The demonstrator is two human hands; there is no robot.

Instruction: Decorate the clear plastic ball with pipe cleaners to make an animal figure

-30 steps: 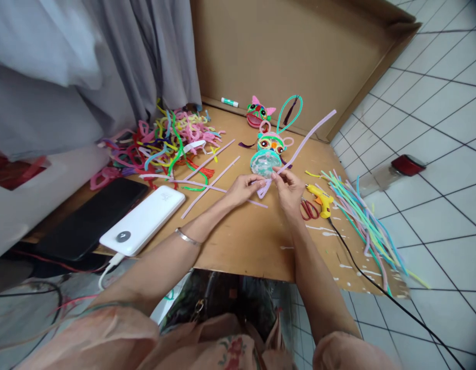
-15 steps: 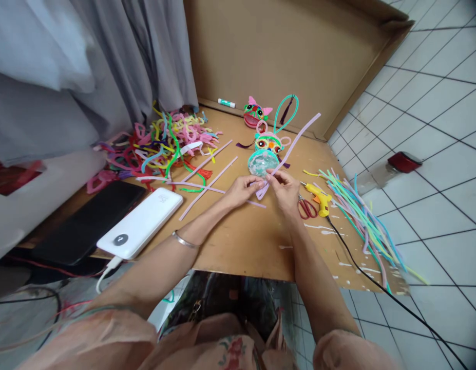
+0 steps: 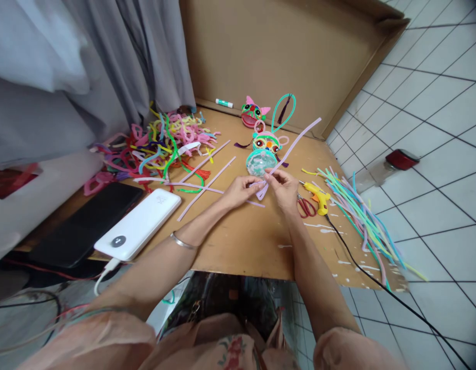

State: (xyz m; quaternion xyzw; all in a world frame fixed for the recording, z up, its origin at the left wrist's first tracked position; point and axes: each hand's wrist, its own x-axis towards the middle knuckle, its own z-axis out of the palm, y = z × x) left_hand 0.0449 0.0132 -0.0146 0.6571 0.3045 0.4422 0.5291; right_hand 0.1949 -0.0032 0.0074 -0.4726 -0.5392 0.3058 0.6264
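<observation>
Plainly, both hands meet near the middle of the board [image 3: 241, 241]. The left hand [image 3: 241, 189] and the right hand [image 3: 284, 187] each pinch a lilac pipe cleaner [image 3: 295, 141], fingers curled almost closed, at a small loop just at 6 o'clock of the round teal piece [image 3: 259, 162]. Its free end rises toward 1 o'clock.

As a judgement, that long springy end could swing and topple the owl-like figure [image 3: 265, 143] at 12 o'clock, and the loop could spring open if either pinch eases. The glue gun [image 3: 318, 196] and scissors [image 3: 305, 206] lie at 3 o'clock of the right hand, where a wrist could brush them.

Fingertips hide whether the loop is twisted shut or touches the teal piece. The gun's black cord [image 3: 376, 288] runs out of view at 5 o'clock.
</observation>
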